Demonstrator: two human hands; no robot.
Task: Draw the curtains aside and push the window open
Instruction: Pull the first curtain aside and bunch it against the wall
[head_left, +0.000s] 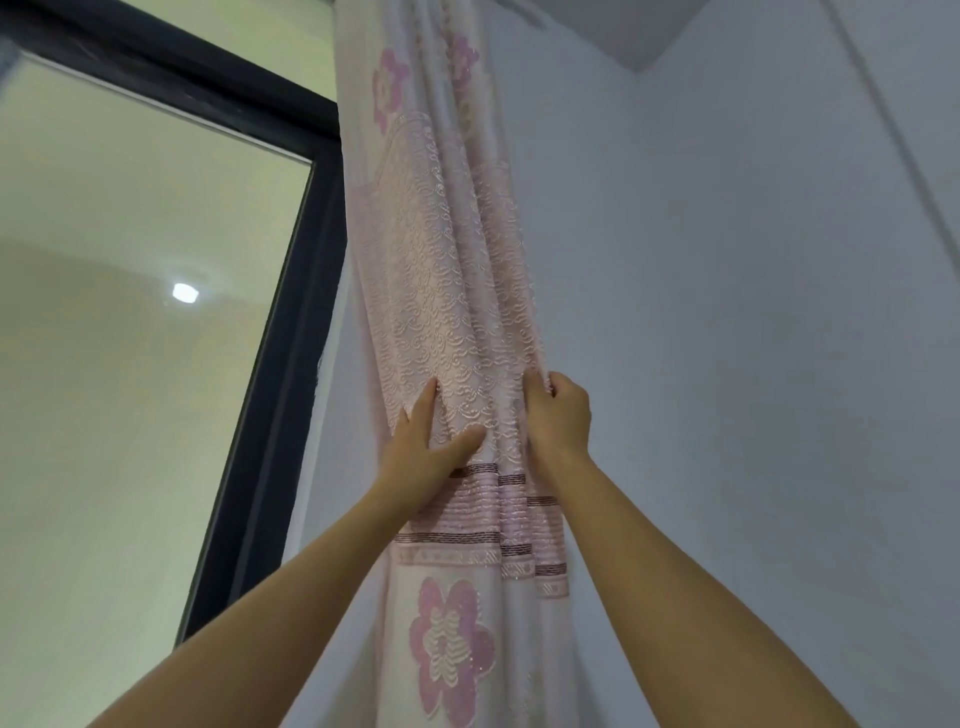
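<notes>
A pink curtain with lace scallops and flower patterns hangs bunched in folds between the window and the wall. My left hand grips the curtain's left folds, thumb on the front of the cloth and fingers behind it. My right hand clutches the curtain's right edge in curled fingers. The window fills the left side, uncovered, with a dark frame and a pale pane reflecting a ceiling light. Both arms reach upward.
A plain grey-white wall lies to the right of the curtain, with a ceiling edge at top right. A narrow strip of wall shows between the window frame and the curtain.
</notes>
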